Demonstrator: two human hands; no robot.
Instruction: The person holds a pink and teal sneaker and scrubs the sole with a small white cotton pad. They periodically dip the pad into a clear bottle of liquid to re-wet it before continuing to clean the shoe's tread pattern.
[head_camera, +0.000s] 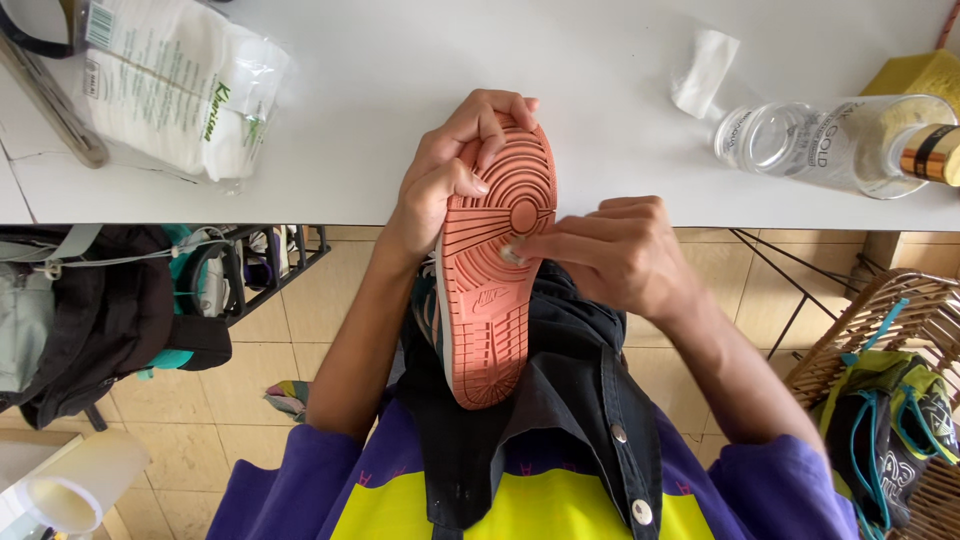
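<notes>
A sneaker (492, 330) is turned sole up over my lap, its salmon-pink ribbed outsole facing the camera, toe toward the white table (400, 120). My left hand (450, 170) grips the toe end, fingers curled over the front of the sole. My right hand (615, 255) pinches a small white pad (512, 252) and presses it against the sole beside the round tread pattern. A dark cloth (570, 400) lies under the shoe on my lap.
A plastic bag of white cotton pads (175, 85) lies at the table's left. A clear bottle (830, 145) with a gold cap lies on its side at the right, next to a crumpled plastic scrap (705, 70). A wicker basket with shoes (890, 420) stands right; bags (90, 320) hang left.
</notes>
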